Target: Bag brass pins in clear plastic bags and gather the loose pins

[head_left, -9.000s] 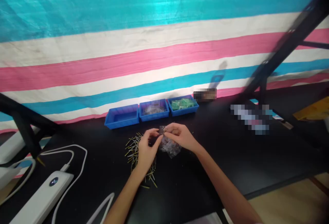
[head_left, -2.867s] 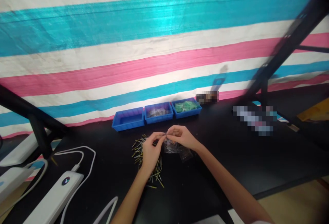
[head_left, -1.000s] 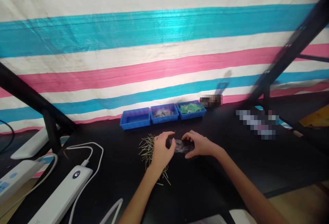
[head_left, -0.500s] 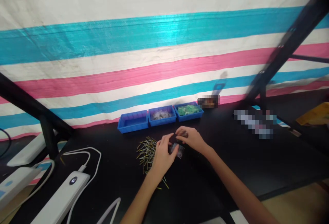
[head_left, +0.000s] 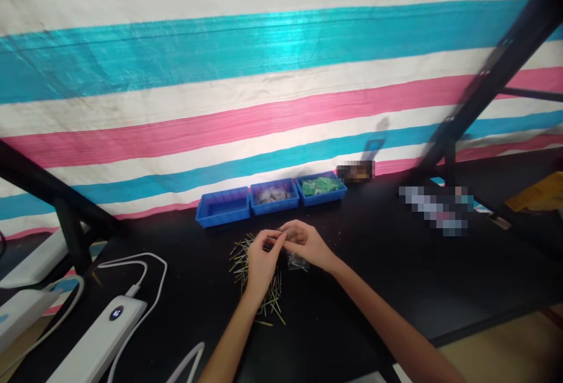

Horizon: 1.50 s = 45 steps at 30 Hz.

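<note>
Over the black tabletop point(head_left: 378, 289), the left hand point(head_left: 260, 260) and right hand point(head_left: 308, 244) meet fingertip to fingertip, both pinching a small clear crinkled plastic bag point(head_left: 297, 261) that hangs just beside the scattered pile of thin yellow-green pins point(head_left: 246, 257).

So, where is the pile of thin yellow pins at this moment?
The pile of pins lies on the black table, under and beside the left hand, in front of the empty blue tray.
</note>
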Each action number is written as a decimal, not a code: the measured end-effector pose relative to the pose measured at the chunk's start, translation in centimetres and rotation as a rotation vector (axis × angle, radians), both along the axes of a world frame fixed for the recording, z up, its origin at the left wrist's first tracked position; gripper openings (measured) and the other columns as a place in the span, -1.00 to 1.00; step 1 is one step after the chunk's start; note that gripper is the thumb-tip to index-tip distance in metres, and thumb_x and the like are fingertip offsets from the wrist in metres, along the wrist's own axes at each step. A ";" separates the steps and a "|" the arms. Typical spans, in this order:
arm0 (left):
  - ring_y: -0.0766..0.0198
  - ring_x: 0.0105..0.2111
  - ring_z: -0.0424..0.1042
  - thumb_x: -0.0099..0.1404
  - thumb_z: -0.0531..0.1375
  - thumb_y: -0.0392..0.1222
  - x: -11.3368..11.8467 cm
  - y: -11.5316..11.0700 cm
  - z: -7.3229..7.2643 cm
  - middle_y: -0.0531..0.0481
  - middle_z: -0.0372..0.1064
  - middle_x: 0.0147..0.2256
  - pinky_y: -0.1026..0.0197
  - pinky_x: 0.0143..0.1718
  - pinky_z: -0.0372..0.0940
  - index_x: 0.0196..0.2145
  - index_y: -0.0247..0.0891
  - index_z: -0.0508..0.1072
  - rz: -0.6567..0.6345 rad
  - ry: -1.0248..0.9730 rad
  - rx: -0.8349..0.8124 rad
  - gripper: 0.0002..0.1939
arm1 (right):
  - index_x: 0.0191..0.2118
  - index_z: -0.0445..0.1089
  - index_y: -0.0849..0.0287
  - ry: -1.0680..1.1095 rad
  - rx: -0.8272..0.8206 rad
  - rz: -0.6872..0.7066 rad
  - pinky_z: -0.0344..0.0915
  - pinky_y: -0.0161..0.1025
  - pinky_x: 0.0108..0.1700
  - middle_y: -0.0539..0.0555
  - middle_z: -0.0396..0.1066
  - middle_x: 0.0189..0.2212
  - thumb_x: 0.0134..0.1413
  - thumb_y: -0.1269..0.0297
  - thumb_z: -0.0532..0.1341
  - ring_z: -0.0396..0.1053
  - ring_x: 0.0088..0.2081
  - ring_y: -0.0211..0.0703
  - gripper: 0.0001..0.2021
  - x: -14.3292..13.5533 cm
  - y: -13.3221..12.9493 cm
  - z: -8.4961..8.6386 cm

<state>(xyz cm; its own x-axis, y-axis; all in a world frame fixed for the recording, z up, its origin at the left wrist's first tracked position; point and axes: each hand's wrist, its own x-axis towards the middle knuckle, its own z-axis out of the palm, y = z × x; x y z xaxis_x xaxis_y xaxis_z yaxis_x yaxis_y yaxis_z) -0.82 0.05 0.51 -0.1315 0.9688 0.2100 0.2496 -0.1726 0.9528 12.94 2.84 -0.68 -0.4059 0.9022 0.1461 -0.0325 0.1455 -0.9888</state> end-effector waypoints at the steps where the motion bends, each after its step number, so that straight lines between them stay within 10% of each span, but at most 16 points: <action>1: 0.28 -0.42 0.37 0.14 0.18 -0.12 0.0 0.0 0.0 -0.01 0.40 -0.42 0.24 -0.33 0.25 -0.40 -0.31 0.42 0.009 0.003 0.005 -0.83 | -0.15 0.29 0.20 0.005 -0.022 -0.006 0.21 -0.44 -0.57 0.06 0.37 -0.37 -0.05 0.24 0.23 0.33 -0.43 -0.27 -0.70 0.1 0.0 0.1; 23: 0.20 -0.22 0.36 0.09 0.23 -0.18 0.0 0.0 0.1 -0.06 0.28 -0.13 0.16 -0.22 0.28 -0.36 -0.22 0.46 0.158 0.214 0.160 -0.87 | -0.52 0.49 0.11 -0.116 0.403 -0.396 0.24 -0.42 -0.48 0.07 0.21 -0.07 -0.03 0.49 0.15 0.26 -0.19 -0.21 -0.78 0.8 -0.1 0.4; 45: 0.27 -0.25 0.37 0.19 0.15 -0.17 0.2 -0.2 -0.1 -0.07 0.18 -0.05 0.13 -0.14 0.26 -0.08 -0.13 0.37 0.125 0.169 0.151 -0.69 | -0.27 0.50 0.08 -0.185 0.388 -0.294 0.20 -0.38 -0.53 0.08 0.41 -0.37 0.08 0.24 0.15 0.32 -0.33 -0.19 -0.82 0.6 -0.5 0.8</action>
